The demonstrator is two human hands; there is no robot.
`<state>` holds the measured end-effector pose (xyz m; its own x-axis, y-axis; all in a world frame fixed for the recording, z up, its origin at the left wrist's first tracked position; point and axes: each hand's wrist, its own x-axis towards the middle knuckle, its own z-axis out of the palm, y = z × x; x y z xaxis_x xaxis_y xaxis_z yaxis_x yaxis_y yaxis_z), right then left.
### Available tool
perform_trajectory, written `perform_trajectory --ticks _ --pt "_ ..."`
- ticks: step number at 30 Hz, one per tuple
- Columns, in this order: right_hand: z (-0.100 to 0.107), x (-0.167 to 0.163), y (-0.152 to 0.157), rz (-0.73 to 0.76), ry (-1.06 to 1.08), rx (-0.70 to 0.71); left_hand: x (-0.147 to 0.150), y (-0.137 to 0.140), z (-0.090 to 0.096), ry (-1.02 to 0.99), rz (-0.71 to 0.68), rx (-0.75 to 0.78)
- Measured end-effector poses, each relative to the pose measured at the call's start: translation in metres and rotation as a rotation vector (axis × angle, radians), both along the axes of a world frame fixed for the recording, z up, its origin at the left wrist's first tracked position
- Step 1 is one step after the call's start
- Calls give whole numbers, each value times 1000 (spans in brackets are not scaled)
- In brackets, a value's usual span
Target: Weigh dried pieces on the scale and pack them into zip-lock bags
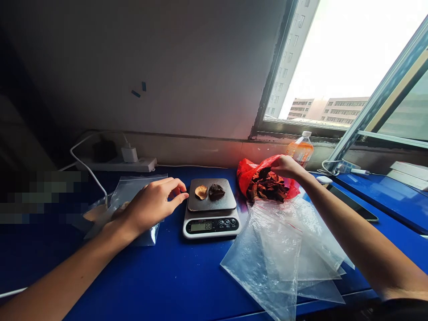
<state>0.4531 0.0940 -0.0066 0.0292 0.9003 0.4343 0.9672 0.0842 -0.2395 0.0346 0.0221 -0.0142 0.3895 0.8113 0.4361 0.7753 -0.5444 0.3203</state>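
Observation:
A kitchen scale (211, 227) with a steel platform stands on the blue table. On its platform lie a pale dried slice (201, 192) and a dark, curled dried slice (216, 191). My left hand (158, 203) hovers just left of the scale, fingers loosely bent, thumb apart, holding nothing. To the right, a red plastic bag (245, 174) gapes open, full of reddish-brown dried slices (267, 187). My right hand (286, 166) is at the bag's mouth, fingers closed together among the slices; what they pinch is hidden.
Clear zip bags (267, 254) overlap in front of the red bag. More clear bags (150, 238), some with pale contents, lie under my left forearm. A power strip (145, 165) with a charger, an orange drink bottle (302, 149) and a dark tablet (354, 205) stand around.

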Motion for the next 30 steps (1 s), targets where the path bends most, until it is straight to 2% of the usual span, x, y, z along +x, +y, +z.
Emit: perform_trajectory --ticks 3,8,10,15,20,25,30 --pt "2 0 0 -97 -54 -3 0 0 0 4 0 2" --pt "-1 -5 -1 -344 -113 69 0 1 -1 0 -2 11" --pt "-3 -11 -1 -367 -137 56 0 1 -1 -1 -1 10" --pt "-5 -28 3 -186 -138 -46 1 -1 0 7 1 11" --pt "4 -38 11 -19 -64 -112 2 -3 4 53 39 7" --pt "12 -52 22 141 23 -120 1 -2 2 16 23 -25" --pt "11 -59 26 246 82 -87 1 -3 2 23 28 -39"
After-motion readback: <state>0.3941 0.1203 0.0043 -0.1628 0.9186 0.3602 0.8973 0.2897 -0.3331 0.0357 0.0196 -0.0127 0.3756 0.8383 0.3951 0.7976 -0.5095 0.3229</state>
